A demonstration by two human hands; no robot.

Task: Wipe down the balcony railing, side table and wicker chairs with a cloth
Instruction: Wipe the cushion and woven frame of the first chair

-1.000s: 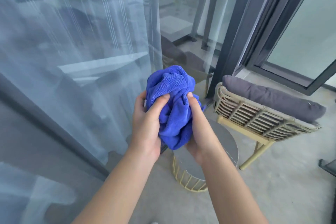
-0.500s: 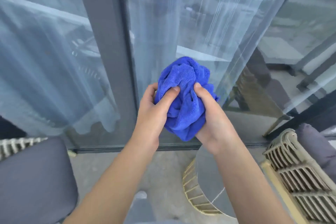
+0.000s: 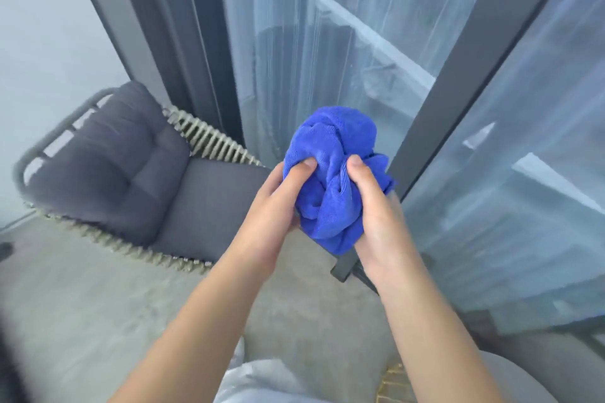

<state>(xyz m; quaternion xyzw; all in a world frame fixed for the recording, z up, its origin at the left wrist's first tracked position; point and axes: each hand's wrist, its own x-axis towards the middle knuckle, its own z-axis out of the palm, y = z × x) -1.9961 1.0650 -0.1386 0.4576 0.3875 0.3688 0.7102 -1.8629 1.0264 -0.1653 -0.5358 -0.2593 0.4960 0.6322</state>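
Left hand [image 3: 273,206] and right hand [image 3: 376,206] both curled round the bunched blue cloth [image 3: 334,180], thumbs pressed into the folds, held at chest height clear of every surface. Grip and bundle unchanged from half a second ago; what has changed is the view, swung left. Wicker chair [image 3: 131,180] with its grey cushion [image 3: 108,157] now in full sight just left of the hands, where before only a corner showed. Side desk [image 3: 510,379] dropped to the bottom right edge, gold wire base barely visible. Second chair gone from frame. Dark door frame [image 3: 458,82] and sheer curtain behind glass directly past the cloth. Railing not in view. Likely reading: no wiping under way yet, cloth still balled rather than flattened, and the turn suggests this chair as first target.
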